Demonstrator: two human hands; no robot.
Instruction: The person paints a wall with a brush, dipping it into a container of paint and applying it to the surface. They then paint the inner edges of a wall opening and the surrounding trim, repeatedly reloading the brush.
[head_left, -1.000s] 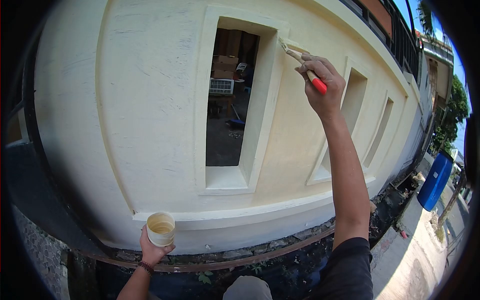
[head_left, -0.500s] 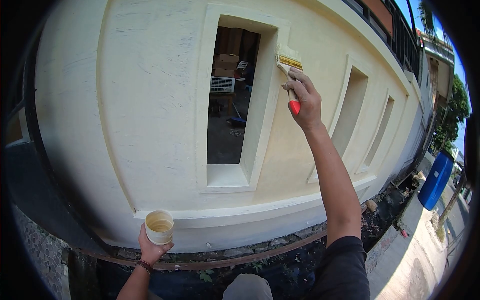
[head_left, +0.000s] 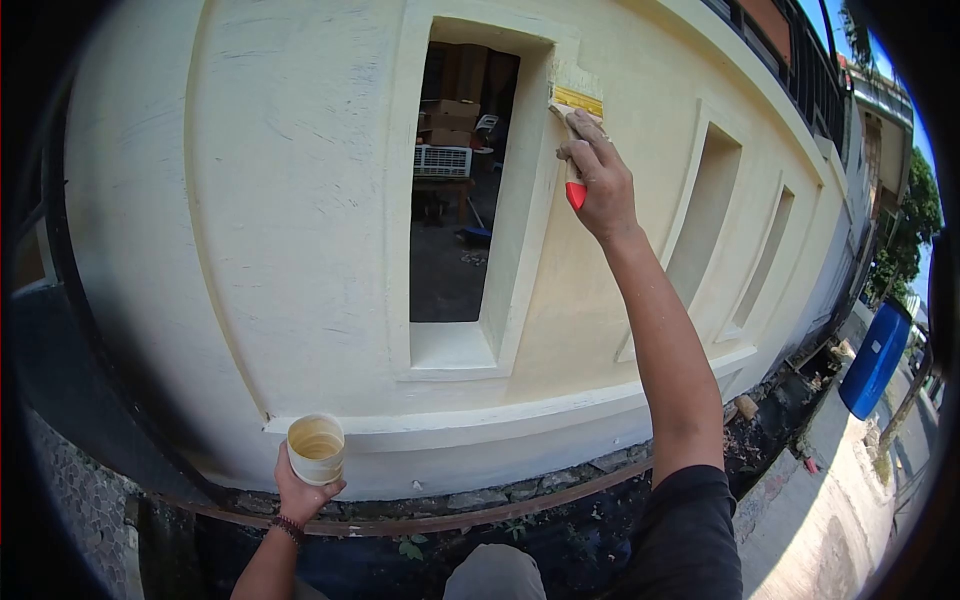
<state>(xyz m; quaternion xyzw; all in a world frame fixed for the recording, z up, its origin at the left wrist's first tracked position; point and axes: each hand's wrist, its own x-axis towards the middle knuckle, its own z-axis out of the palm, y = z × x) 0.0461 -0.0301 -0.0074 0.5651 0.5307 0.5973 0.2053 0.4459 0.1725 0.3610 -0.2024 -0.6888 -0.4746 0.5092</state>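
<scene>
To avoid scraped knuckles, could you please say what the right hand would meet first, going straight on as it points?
The right hand, leading with its paintbrush, would likely meet the cream wall; depth is unclear.

A cream wall (head_left: 290, 210) fills the centre, pierced left of the middle by a tall window opening (head_left: 447, 275); through it, boxes (head_left: 449, 115) and a white slatted unit (head_left: 442, 160) show in a dim interior. Two narrower recesses (head_left: 705, 210) sit right of centre. Sunlight streaks the pavement (head_left: 815, 530) at lower right, near a blue barrel (head_left: 876, 360)
</scene>
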